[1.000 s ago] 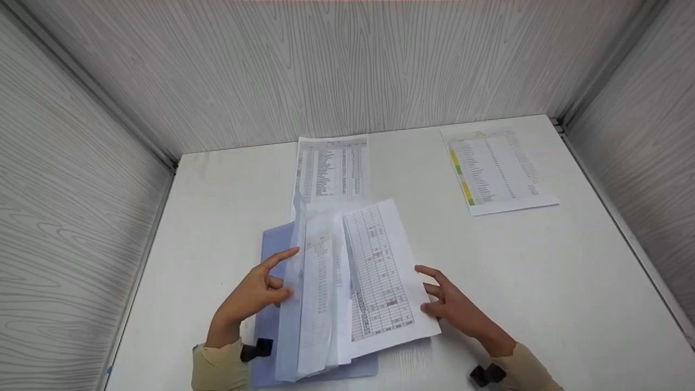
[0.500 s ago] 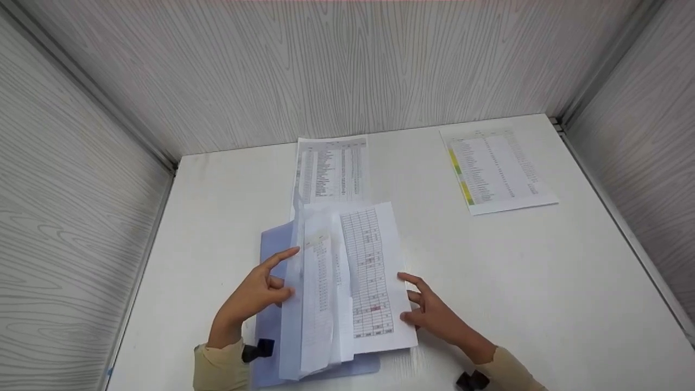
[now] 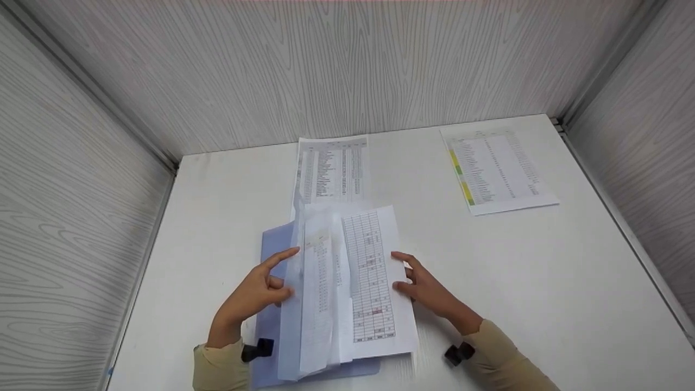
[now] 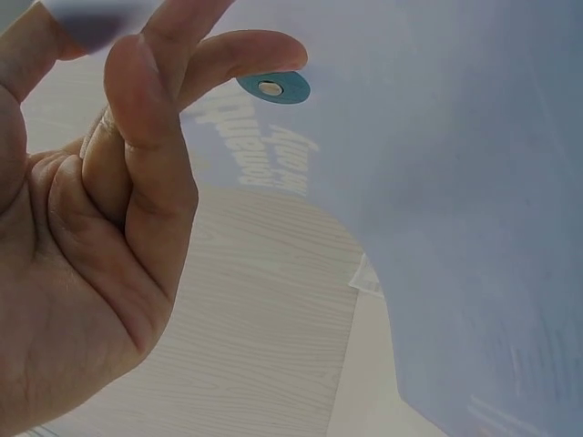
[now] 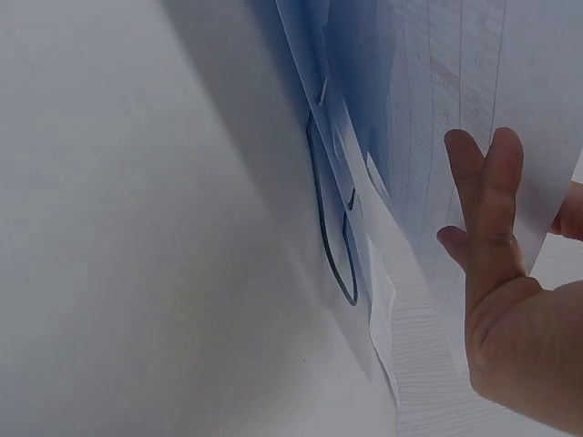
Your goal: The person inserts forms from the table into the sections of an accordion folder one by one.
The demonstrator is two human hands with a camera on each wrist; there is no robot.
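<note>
A translucent blue plastic document folder (image 3: 271, 315) stands partly open on the table, papers inside it. My left hand (image 3: 252, 296) holds its raised front flap at the left edge. In the left wrist view, a fingertip of that hand lies beside a teal-ringed snap button (image 4: 271, 88) on the plastic. On the other side, my right hand (image 3: 431, 288) pinches the right edge of a printed table sheet (image 3: 374, 282). That sheet's left part is tucked between the folder's layers, and its back is turned to the table. The fingers (image 5: 496, 182) lie against it in the right wrist view.
Behind the folder a printed list (image 3: 332, 168) lies on the white table (image 3: 543, 288), its lower end covered. At the back right lies another paper stack (image 3: 497, 171) with yellow and green marks. Grey wood-grain panels (image 3: 353, 65) enclose the back and sides.
My right hand has moved left with the printed sheet, bringing it closer to the folder, then shifted its hold slightly farther up the edge. The left hand stays put on the flap.
</note>
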